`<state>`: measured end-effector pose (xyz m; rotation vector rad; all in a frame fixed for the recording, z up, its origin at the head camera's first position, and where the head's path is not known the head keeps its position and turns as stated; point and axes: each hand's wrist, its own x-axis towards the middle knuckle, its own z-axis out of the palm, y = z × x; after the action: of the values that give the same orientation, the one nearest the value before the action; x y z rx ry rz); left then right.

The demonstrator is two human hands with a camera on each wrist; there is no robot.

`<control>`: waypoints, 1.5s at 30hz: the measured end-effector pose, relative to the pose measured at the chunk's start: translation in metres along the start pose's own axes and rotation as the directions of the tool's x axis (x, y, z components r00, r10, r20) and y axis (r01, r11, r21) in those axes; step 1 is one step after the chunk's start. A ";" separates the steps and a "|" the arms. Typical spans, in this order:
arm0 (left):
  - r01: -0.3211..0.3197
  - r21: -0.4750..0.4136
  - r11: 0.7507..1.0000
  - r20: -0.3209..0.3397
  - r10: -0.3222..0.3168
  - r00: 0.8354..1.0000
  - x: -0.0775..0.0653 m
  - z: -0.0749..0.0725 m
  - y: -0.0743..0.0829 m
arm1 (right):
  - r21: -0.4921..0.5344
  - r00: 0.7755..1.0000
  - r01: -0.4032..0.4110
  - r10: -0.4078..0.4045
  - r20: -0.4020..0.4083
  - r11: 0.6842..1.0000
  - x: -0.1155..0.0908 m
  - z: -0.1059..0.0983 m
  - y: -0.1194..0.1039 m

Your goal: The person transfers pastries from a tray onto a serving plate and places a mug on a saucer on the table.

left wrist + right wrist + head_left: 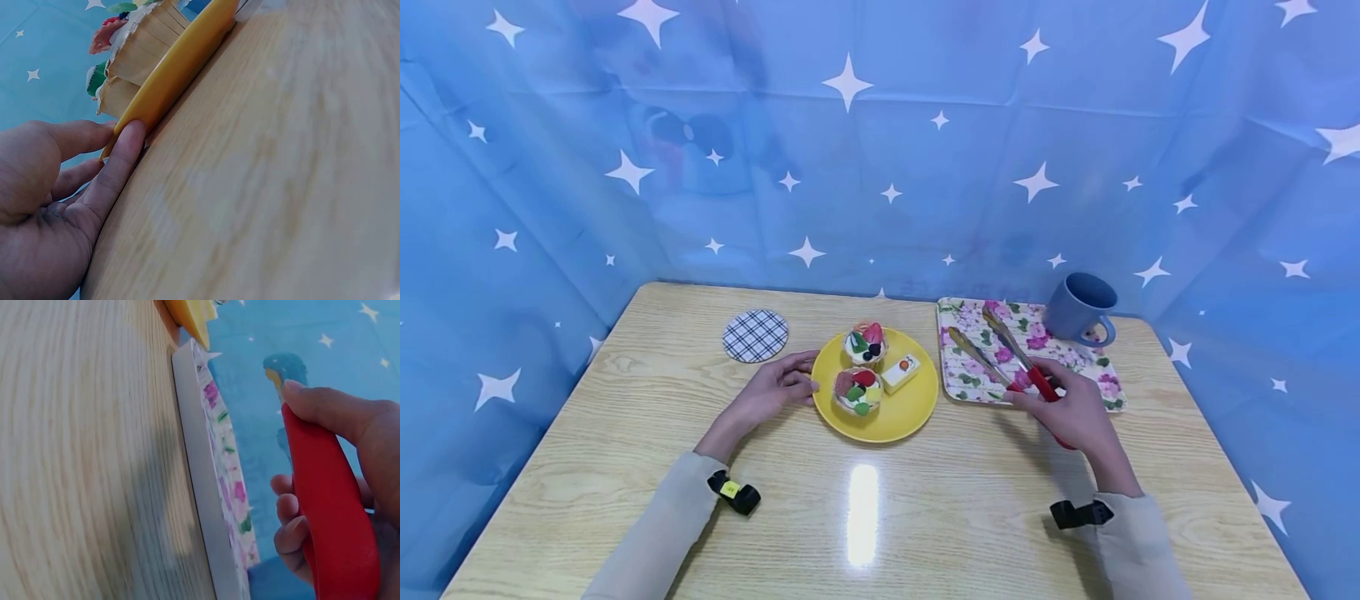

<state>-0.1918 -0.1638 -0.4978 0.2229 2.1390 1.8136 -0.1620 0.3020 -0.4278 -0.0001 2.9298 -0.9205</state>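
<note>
At the plate's left edge, my left hand (pixel 771 387) pinches the rim of a yellow plate (pixel 910 418), thumb and fingers on either side of it in the left wrist view. The plate holds two fruit-topped tarts, one behind (pixel 867 345) and one in front (pixel 857 393), with a small white rectangular cake (pixel 901 373) beside them. My right hand (pixel 1081 410) grips red-handled tongs (pixel 334 506) over the front edge of a floral tray (pixel 957 367). The tongs' two arms stand apart, their gold-coloured tips pointing to the back left above the tray.
A blue-grey mug (pixel 1072 310) stands on the tray's back right corner, handle toward the front right. At the back left of the wooden table (pixel 760 533) lies a round checked coaster (pixel 756 336). A blue star-patterned curtain (pixel 910 225) hangs behind the table.
</note>
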 end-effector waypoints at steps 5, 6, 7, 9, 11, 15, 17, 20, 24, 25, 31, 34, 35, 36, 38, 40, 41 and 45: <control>-0.003 0.005 1.000 0.003 0.003 1.000 0.000 0.000 0.000 | 0.008 0.999 -0.045 0.045 -0.002 0.999 0.000 -0.002 0.005; -0.008 0.010 1.000 0.005 0.008 1.000 0.000 0.000 0.000 | 0.010 0.999 -0.051 0.051 -0.004 0.999 -0.001 -0.002 0.006; -0.011 0.012 1.000 0.005 0.011 1.000 0.000 0.000 0.000 | 0.008 0.998 -0.057 0.057 -0.008 0.998 -0.001 -0.002 0.007; -0.017 0.014 1.000 0.004 0.017 1.000 0.001 0.000 -0.001 | 0.002 0.998 -0.063 0.063 -0.018 0.998 -0.002 -0.002 0.009; -0.025 0.015 1.000 0.008 0.024 1.000 0.001 0.000 -0.001 | -0.002 0.997 -0.069 0.069 -0.026 0.998 -0.003 -0.003 0.011; -0.024 0.009 1.000 0.009 0.024 1.000 0.001 -0.001 0.000 | -0.001 0.996 -0.081 0.081 -0.036 0.997 -0.005 -0.006 0.015; -0.023 0.013 1.000 0.007 0.022 1.000 0.000 -0.001 0.001 | -0.001 0.995 -0.088 0.088 -0.039 0.996 -0.006 -0.007 0.017; -0.025 0.027 0.999 0.004 0.024 1.000 0.000 -0.001 0.001 | -0.004 0.993 -0.107 0.106 -0.045 0.994 -0.008 -0.009 0.019; -0.022 0.027 0.999 0.001 0.022 1.000 -0.001 -0.001 0.001 | -0.006 0.990 -0.131 0.130 -0.047 0.991 -0.012 -0.010 0.021; -0.022 0.026 0.999 0.001 0.022 1.000 -0.001 -0.001 0.000 | -0.006 0.990 -0.136 0.135 -0.045 0.991 -0.013 -0.010 0.022; -0.014 0.019 1.000 0.005 0.014 1.000 -0.001 -0.001 0.001 | -0.009 0.986 -0.155 0.154 -0.062 0.988 -0.020 -0.010 0.027; -0.023 0.027 0.999 0.010 0.023 1.000 0.000 -0.001 -0.001 | -0.004 0.982 -0.177 0.176 -0.071 0.984 -0.024 -0.010 0.030; -0.024 0.029 0.999 0.010 0.024 1.000 0.000 -0.001 -0.002 | -0.003 0.980 -0.187 0.186 -0.072 0.982 -0.026 -0.010 0.032; -0.022 0.026 0.999 0.008 0.022 1.000 0.001 -0.001 -0.002 | -0.001 0.978 -0.197 0.196 -0.074 0.980 -0.027 -0.009 0.033; -0.029 0.026 0.999 0.010 0.029 1.000 0.001 -0.001 -0.003 | -0.001 0.975 -0.211 0.211 -0.077 0.977 -0.029 -0.009 0.036; -0.030 0.024 0.999 0.010 0.030 1.000 0.002 -0.001 -0.003 | -0.006 0.972 -0.223 0.222 -0.079 0.975 -0.031 -0.009 0.038; -0.030 0.027 0.999 0.009 0.030 1.000 0.002 -0.002 -0.003 | -0.009 0.970 -0.229 0.228 -0.079 0.973 -0.032 -0.009 0.040; -0.030 0.029 0.999 0.013 0.030 0.999 0.001 -0.001 -0.002 | -0.017 0.959 -0.276 0.274 -0.072 0.961 -0.035 -0.010 0.043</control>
<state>-0.1934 -0.1649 -0.4998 0.2739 2.1664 1.7936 -0.1270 0.3436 -0.4421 0.4357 2.9006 -0.8522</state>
